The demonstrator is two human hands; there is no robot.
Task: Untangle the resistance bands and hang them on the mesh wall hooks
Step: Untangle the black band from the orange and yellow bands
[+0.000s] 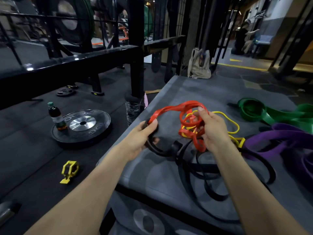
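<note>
A knot of resistance bands lies on a grey padded platform [177,92]. My left hand [142,138] grips the red band [169,108] together with a loop of the black band [194,168]. My right hand [211,128] pinches the tangle where the red band and the thin yellow band [234,123] twist together, lifted slightly off the pad. The black band trails in loops toward the near edge. A green band [264,114] and a purple band [279,139] lie apart at the right. The mesh wall [189,28] stands beyond the platform; its hooks do not show.
On the floor at left lie a black weight plate [88,126] with a bottle [56,117] standing on it, and a yellow barbell collar [69,171]. A black steel rack [135,51] rises behind. A beige bag [199,64] leans at the platform's far end.
</note>
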